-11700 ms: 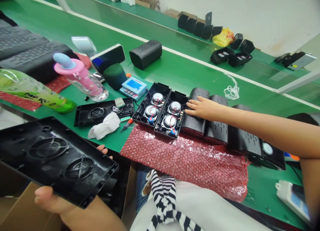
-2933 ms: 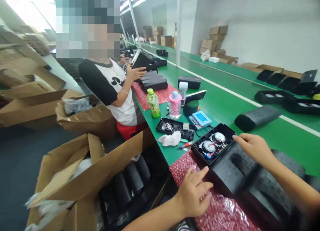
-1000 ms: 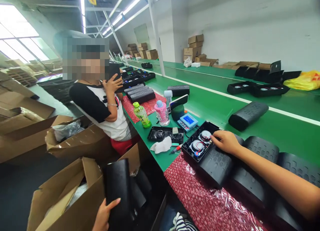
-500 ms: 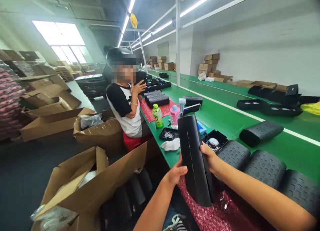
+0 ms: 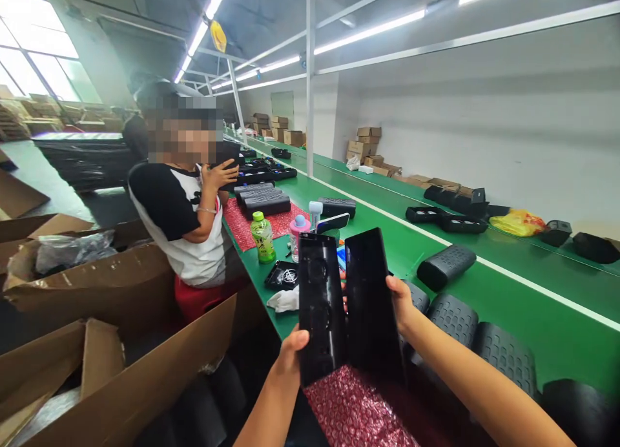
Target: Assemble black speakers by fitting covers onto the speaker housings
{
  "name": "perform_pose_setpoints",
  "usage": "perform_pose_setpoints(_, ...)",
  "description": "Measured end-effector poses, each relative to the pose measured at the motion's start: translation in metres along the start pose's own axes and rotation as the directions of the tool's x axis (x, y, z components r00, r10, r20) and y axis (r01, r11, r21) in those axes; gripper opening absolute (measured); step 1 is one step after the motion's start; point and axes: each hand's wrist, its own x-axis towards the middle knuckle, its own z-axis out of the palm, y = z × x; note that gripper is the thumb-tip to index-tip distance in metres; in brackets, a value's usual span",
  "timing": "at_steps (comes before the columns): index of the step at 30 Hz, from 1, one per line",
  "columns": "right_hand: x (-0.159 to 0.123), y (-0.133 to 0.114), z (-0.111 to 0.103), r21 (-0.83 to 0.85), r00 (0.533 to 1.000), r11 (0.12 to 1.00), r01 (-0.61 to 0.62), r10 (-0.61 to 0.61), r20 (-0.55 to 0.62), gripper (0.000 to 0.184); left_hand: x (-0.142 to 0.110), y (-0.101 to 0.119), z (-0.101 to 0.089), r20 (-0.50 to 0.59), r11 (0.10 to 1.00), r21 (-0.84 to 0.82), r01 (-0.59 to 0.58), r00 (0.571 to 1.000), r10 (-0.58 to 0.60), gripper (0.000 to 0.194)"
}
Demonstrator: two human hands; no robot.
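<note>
The left shell [image 5: 320,311] and the right shell [image 5: 372,311] are coloured black, the former being streaked with pale highlights. The dark grey casings [image 5: 454,319] are patterned with rows of oblong marks. The surface [image 5: 402,253] is coloured green and crossed by a white stripe [image 5: 533,286]. Red is shown by the bubble wrap [image 5: 353,408], which is dotted throughout. The bottle [image 5: 263,240] is tinted yellow-green and marked with dark lettering; the cup [image 5: 300,227] is topped in pink and pale blue. The yellow bag [image 5: 516,223] is splashed with red. The co-worker's white shirt [image 5: 191,259] is set off by black sleeves [image 5: 159,201] and red shorts [image 5: 206,298].
</note>
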Motion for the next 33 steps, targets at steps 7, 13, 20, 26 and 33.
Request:
perform_pose_setpoints(7, -0.004, -0.021, -0.028, -0.095, 0.999, 0.995, -0.031, 0.033, 0.013, 0.105, -0.008, 0.010, -0.035, 0.007, 0.996, -0.069, -0.048, 0.999, 0.049, 0.086)
perform_pose_setpoints(13, 0.006, -0.097, -0.045, -0.709, 0.997, 0.701, 0.074, -0.071, 0.034, 0.100, -0.008, -0.030, -0.063, -0.355, 0.991, 0.059, -0.117, 0.926, 0.130, 0.082)
perform_pose_setpoints(20, 0.041, -0.122, -0.042, -0.880, 0.968, -0.412, 0.236, 0.180, 0.175, 0.098, -0.010, -0.086, -0.071, -0.571, 0.967, 0.109, -0.229, 0.782, 0.249, 0.081)
perform_pose_setpoints(26, 0.066, -0.062, -0.049, -0.672, 0.847, -0.600, 0.435, 0.525, 0.081, 0.094, -0.008, -0.083, -0.076, -0.595, 0.969, 0.123, -0.216, 0.765, 0.246, 0.082)
perform_pose_setpoints(33, 0.074, -0.032, -0.064, -0.611, 0.801, -0.605, 0.511, 0.592, 0.083, 0.090, -0.008, -0.079, -0.072, -0.566, 0.971, 0.133, -0.199, 0.789, 0.239, 0.086)
